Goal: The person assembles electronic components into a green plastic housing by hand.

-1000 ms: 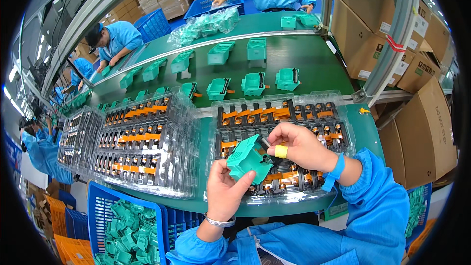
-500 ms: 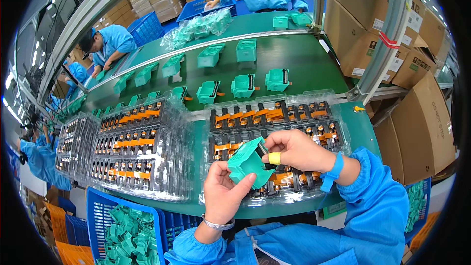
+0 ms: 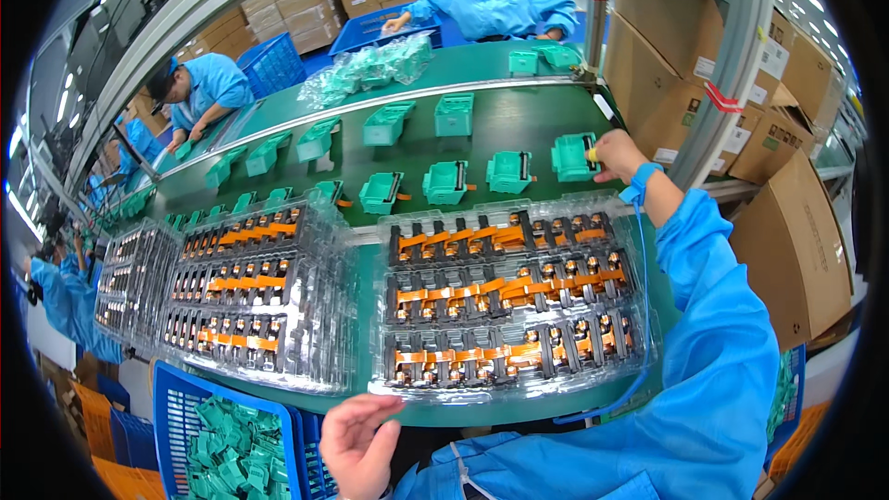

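Observation:
My right hand [image 3: 619, 156] is stretched out over the green conveyor belt, its fingers closed on the right edge of a green plastic housing [image 3: 569, 158] with a dark strip along that side. A yellow band wraps one finger, and a blue wrist strap [image 3: 641, 183] with a cord circles the wrist. Near the table's front edge, my left hand [image 3: 359, 444] holds nothing, thumb and fingers apart. Just beyond it lies a clear plastic tray [image 3: 482, 396] with rows of black parts and orange flat cables [image 3: 505, 292].
More green housings [image 3: 444, 182] stand in two rows on the belt [image 3: 352, 162]. Stacked trays [image 3: 310, 315] rise at left, above a blue basket [image 3: 165, 407] of green parts. A metal post [image 3: 732, 65] and cardboard boxes [image 3: 796, 250] flank the right. Co-workers [image 3: 500, 0] sit across the belt.
My right hand has carried the green housing from above the tray forward and right to the belt. My left hand has let go of it and drawn back toward me.

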Motion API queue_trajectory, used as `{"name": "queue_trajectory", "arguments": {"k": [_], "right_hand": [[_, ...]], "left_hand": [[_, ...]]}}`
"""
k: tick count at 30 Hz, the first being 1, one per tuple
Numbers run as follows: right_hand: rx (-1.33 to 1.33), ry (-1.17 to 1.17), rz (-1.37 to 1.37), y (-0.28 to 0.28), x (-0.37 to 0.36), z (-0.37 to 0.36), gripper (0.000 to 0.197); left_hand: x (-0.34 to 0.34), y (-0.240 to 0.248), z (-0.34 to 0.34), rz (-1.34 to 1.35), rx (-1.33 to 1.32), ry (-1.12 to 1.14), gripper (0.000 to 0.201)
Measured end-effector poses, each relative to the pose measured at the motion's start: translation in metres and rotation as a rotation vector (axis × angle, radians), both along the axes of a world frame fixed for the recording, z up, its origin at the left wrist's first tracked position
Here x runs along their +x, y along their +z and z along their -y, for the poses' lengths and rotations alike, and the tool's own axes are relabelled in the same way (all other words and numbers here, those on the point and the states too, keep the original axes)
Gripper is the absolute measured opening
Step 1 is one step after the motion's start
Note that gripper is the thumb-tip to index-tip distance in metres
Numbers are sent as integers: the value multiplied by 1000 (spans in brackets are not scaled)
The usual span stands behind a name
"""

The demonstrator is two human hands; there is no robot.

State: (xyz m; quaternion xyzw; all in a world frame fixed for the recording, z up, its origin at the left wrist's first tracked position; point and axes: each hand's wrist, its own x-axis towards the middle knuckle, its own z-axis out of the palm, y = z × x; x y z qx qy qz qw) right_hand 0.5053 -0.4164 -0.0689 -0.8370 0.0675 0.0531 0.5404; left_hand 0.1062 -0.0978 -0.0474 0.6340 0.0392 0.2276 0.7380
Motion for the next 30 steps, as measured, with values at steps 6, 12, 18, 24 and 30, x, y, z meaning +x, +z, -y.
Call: {"name": "queue_trajectory", "arguments": {"k": [6,12,18,24,30], "right_hand": [[-66,27,-188,-39,37,-9,23],[-640,81,498,-36,28,-4,19],[-551,1173,735,34,-78,-105,21],[-719,965,960,21,-115,-92,16],[-452,947,956,2,-91,-78,12]], "left_hand": [[-65,2,-42,-150,196,302,20],[-93,1,-68,-320,232,553,15],[-118,-3,-88,-237,241,605,21],[-133,26,-121,-446,502,528,21],[-264,4,-245,-981,1013,935,31]]}}
